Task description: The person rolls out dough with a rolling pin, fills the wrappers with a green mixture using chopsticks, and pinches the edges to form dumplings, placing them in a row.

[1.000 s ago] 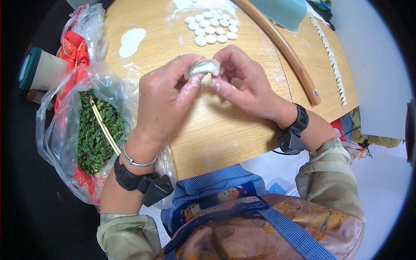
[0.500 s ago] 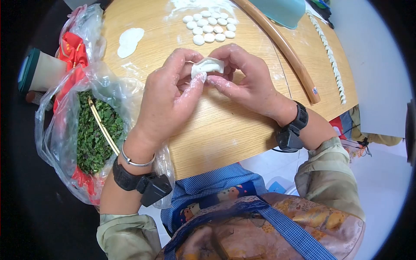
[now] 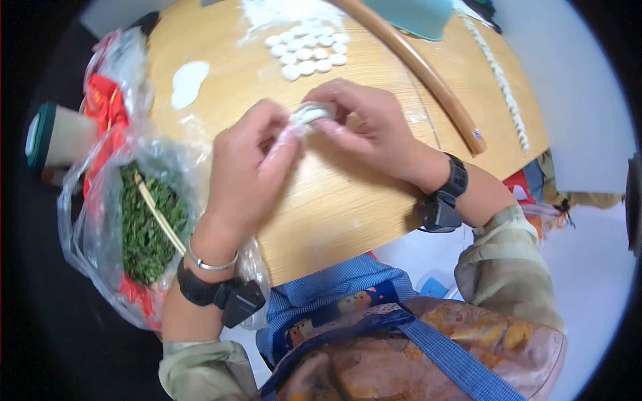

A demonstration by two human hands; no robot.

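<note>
Between my two hands is a folded white dumpling (image 3: 313, 113), held in the air above the wooden table. My left hand (image 3: 257, 150) pinches its left end, with flour on the thumb and fingertips. My right hand (image 3: 364, 127) grips the right end, thumb in front and curled fingers behind. The image is slightly blurred there, so the seam of the dough cannot be made out. Just beyond my hands, several small flattened dough pieces (image 3: 306, 53) lie in rows. Thin overlapping dough wrappers (image 3: 190, 84) rest on the table at the left.
A plastic bag of chopped greens (image 3: 150, 234) with chopsticks (image 3: 157, 214) in it sits by my left forearm. A long rolling pin (image 3: 428, 80) lies diagonally at right. Beyond it runs a row of finished dumplings (image 3: 498, 77). A teal container (image 3: 421, 17) and scattered flour (image 3: 287, 13) are farther back.
My fingers have shifted along the dumpling's edge, and it now looks more closed and tilted. The whole view has moved slightly, with the table things appearing further left.
</note>
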